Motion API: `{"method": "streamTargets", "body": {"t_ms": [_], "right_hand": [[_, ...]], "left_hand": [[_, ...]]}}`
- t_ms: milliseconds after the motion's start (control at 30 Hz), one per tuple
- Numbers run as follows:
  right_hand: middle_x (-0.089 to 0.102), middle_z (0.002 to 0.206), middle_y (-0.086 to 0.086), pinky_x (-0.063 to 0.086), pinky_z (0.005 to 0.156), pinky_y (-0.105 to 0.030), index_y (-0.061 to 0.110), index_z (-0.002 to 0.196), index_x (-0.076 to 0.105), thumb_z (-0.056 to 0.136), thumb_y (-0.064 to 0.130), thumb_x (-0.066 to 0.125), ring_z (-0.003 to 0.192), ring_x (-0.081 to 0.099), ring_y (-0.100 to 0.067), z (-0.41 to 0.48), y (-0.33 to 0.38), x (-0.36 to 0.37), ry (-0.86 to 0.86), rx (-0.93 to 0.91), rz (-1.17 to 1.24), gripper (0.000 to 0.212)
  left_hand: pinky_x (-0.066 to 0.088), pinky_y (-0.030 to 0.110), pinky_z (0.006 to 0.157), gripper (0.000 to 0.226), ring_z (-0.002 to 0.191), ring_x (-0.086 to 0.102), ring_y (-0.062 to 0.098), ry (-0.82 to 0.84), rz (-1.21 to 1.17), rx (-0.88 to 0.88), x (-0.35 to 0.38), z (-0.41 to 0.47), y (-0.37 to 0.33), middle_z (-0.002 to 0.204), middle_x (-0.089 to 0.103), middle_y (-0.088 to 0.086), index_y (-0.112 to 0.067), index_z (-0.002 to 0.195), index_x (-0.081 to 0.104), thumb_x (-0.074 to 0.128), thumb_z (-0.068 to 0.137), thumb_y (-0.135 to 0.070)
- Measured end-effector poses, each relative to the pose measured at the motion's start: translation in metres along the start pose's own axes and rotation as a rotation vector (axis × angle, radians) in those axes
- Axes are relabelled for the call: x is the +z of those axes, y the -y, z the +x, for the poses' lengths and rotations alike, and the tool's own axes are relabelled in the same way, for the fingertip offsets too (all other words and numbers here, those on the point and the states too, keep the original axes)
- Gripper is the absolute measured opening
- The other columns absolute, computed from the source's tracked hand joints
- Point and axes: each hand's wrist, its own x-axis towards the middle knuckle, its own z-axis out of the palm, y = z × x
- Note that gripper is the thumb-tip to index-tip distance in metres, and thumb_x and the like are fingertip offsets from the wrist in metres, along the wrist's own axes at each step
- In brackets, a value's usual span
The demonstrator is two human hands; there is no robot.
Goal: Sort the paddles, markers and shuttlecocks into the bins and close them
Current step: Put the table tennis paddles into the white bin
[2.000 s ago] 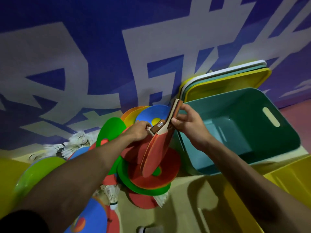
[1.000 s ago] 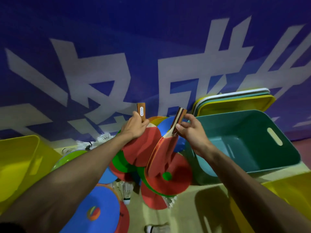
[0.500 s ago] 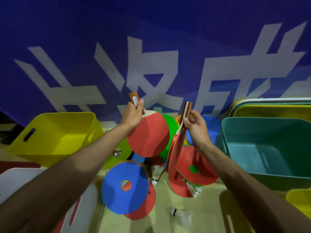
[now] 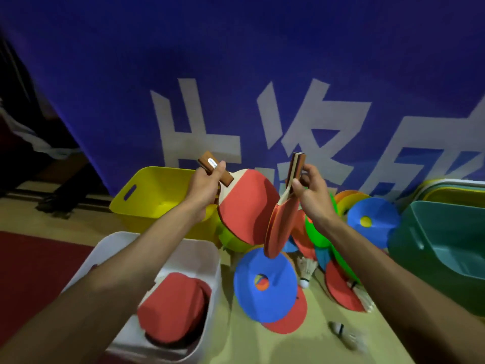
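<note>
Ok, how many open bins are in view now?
3: yellow bin far left behind the left hand, white bin lower left holding red paddles, teal bin at right edge. More may lie off-frame.

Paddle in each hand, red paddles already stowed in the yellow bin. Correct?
Wrong bin. The head view shows the stowed red paddles lying in the white bin under the left forearm; none show in the yellow bin behind it. The rest holds: the left hand grips the flat-on paddle, the right hand the edge-on paddle, by their handles.
</note>
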Motion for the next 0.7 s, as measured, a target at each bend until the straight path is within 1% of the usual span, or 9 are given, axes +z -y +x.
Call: {"method": "streamTargets", "body": {"t_ms": [67, 167, 267, 333, 433, 500, 567, 633, 700], "right_hand": [[0.059, 0.094, -0.006, 0.048, 0.074, -0.015, 0.008, 0.125, 0.049, 0.093, -0.006, 0.045, 0.080, 0.059, -0.011, -0.008, 0.011, 0.028, 0.014, -0.047, -0.059, 0.035], [0.060, 0.098, -0.008, 0.046, 0.085, -0.033, 0.012, 0.124, 0.052, 0.089, -0.003, 0.046, 0.092, 0.059, -0.022, -0.019, 0.023, 0.072, 0.083, -0.102, -0.164, 0.039], [0.059, 0.094, 0.001, 0.046, 0.082, -0.031, 0.017, 0.128, 0.052, 0.081, 0.013, 0.045, 0.087, 0.057, -0.015, -0.035, 0.037, 0.112, 0.174, -0.175, -0.219, 0.048], [0.060, 0.098, 0.004, 0.045, 0.083, -0.028, 0.020, 0.131, 0.051, 0.082, 0.012, 0.044, 0.089, 0.057, -0.014, -0.044, 0.047, 0.134, 0.247, -0.203, -0.230, 0.050], [0.063, 0.104, -0.003, 0.047, 0.089, -0.038, 0.025, 0.132, 0.051, 0.081, 0.016, 0.044, 0.097, 0.060, -0.024, -0.056, 0.059, 0.162, 0.346, -0.247, -0.283, 0.052], [0.063, 0.103, 0.000, 0.046, 0.091, -0.041, 0.022, 0.132, 0.052, 0.079, 0.017, 0.044, 0.100, 0.060, -0.024, -0.063, 0.063, 0.176, 0.418, -0.269, -0.298, 0.054], [0.060, 0.107, 0.004, 0.046, 0.092, -0.038, 0.018, 0.135, 0.050, 0.082, 0.013, 0.045, 0.107, 0.060, -0.023, -0.069, 0.065, 0.186, 0.468, -0.275, -0.270, 0.054], [0.058, 0.111, 0.005, 0.046, 0.091, -0.033, 0.013, 0.135, 0.049, 0.087, 0.000, 0.046, 0.108, 0.058, -0.021, -0.075, 0.064, 0.193, 0.528, -0.286, -0.215, 0.050], [0.058, 0.110, 0.005, 0.046, 0.091, -0.032, 0.016, 0.134, 0.048, 0.091, -0.008, 0.044, 0.107, 0.057, -0.020, -0.082, 0.059, 0.199, 0.563, -0.290, -0.186, 0.050]], "left_hand": [[0.053, 0.031, 0.061, 0.022, 0.080, 0.067, 0.023, -0.046, -0.099, -0.011, -0.037, -0.012, 0.007, 0.094, 0.070, 0.003, -0.019, 0.092, 0.060, 0.054, 0.095, -0.040], [0.052, 0.030, 0.058, 0.032, 0.083, 0.069, 0.026, -0.133, -0.191, -0.051, -0.092, -0.030, 0.022, 0.098, 0.072, 0.005, -0.012, 0.102, 0.065, 0.058, 0.092, -0.042], [0.052, 0.027, 0.054, 0.028, 0.073, 0.068, 0.023, -0.178, -0.250, -0.099, -0.139, -0.047, 0.042, 0.090, 0.071, 0.005, -0.013, 0.090, 0.064, 0.059, 0.091, -0.041], [0.050, 0.023, 0.046, 0.025, 0.063, 0.064, 0.019, -0.210, -0.264, -0.136, -0.163, -0.061, 0.055, 0.079, 0.067, 0.003, -0.015, 0.081, 0.060, 0.060, 0.091, -0.038], [0.048, 0.023, 0.044, 0.029, 0.060, 0.063, 0.020, -0.243, -0.278, -0.209, -0.190, -0.076, 0.078, 0.077, 0.066, 0.009, -0.011, 0.086, 0.060, 0.062, 0.090, -0.039], [0.046, 0.022, 0.041, 0.031, 0.056, 0.062, 0.019, -0.247, -0.286, -0.251, -0.200, -0.085, 0.091, 0.075, 0.065, 0.010, -0.009, 0.092, 0.061, 0.063, 0.089, -0.040], [0.046, 0.021, 0.040, 0.027, 0.057, 0.063, 0.019, -0.249, -0.278, -0.275, -0.205, -0.092, 0.102, 0.078, 0.067, 0.012, -0.010, 0.090, 0.064, 0.063, 0.090, -0.037], [0.048, 0.022, 0.041, 0.022, 0.055, 0.064, 0.021, -0.248, -0.256, -0.297, -0.208, -0.097, 0.113, 0.078, 0.068, 0.012, -0.012, 0.087, 0.065, 0.065, 0.090, -0.033], [0.053, 0.028, 0.048, 0.029, 0.059, 0.064, 0.026, -0.241, -0.227, -0.337, -0.211, -0.097, 0.124, 0.079, 0.067, 0.015, -0.006, 0.091, 0.066, 0.067, 0.087, -0.034]]}}
